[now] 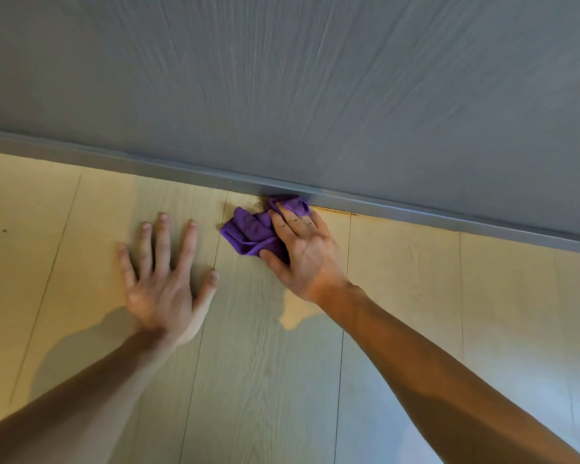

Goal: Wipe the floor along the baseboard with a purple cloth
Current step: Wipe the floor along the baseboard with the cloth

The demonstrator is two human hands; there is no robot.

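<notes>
Against the grey baseboard (181, 174), just right of the frame's centre, lay the purple cloth (248, 234); it was crumpled into loose folds on the floor (81, 262), its far end touching the foot of the baseboard; the right hand (302, 252) pressed down on it with fingers spread flat over the fabric and the thumb tucked at its near edge, pinning it rather than clenching it; the left hand (164, 283) rested empty and open on the boards to the left of centre, fingers splayed, apparently bracing the body. The cloth looked soft, light and limp, so it would likely bunch and slide under the palm rather than keep any shape; a flat palm over the middle of the wad, with fingertips driving the leading fold into the corner, seemed the best hold; gripping one edge alone would probably let the rest trail. A brownish smudge (257, 204) showed on the floor just left of the cloth's far end, and a thin orange-brown line (332, 211) ran along the joint to its right. Pale wood-grain planks with narrow seams covered the floor and looked smooth; a grey wall (315, 78) with streaked grain filled the upper frame; warm light fell at left, cooler light at lower right.
</notes>
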